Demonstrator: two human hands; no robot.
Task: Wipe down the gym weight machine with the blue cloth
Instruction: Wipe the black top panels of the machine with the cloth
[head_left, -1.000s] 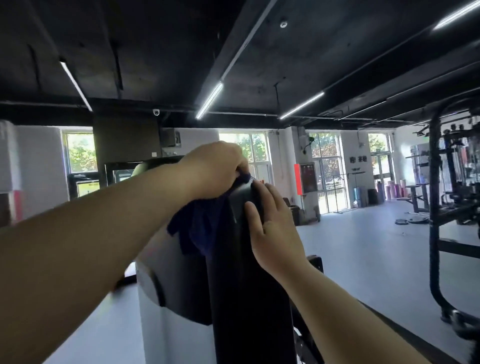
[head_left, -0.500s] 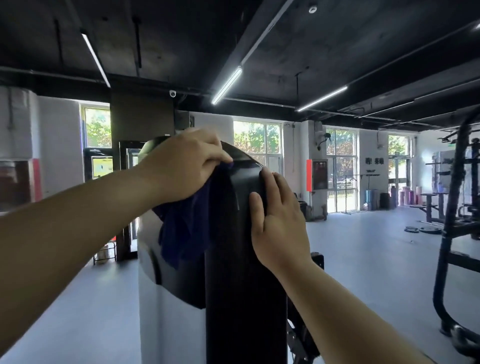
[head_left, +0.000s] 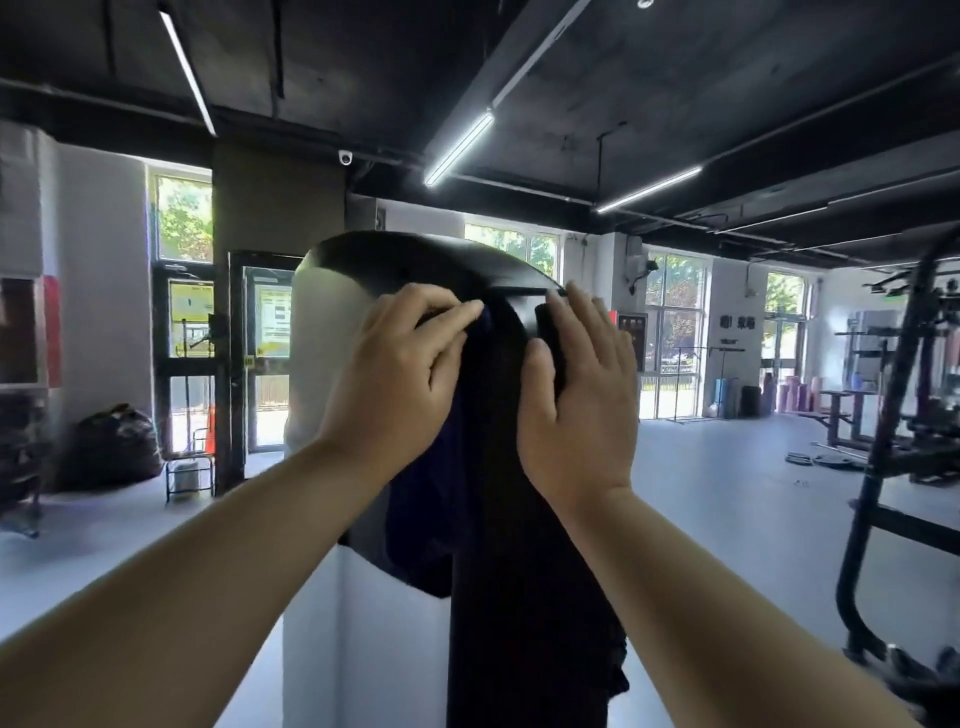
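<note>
Blue cloth (head_left: 431, 499) hangs under gripping left hand (head_left: 400, 374)

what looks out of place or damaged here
Nothing on the black-and-white weight machine looks damaged. Loose dark weight plates lie on the grey floor at right, and a bulging black bag sits at far left.

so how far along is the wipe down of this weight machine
Early to middle, at a guess. Done: nothing shows as clean or dirty, so I cannot tell. In hand: the left hand holds the blue cloth against the rounded top of the machine, while the right hand lies flat beside it. Left: likely the black column and white side panel lower down.
</note>
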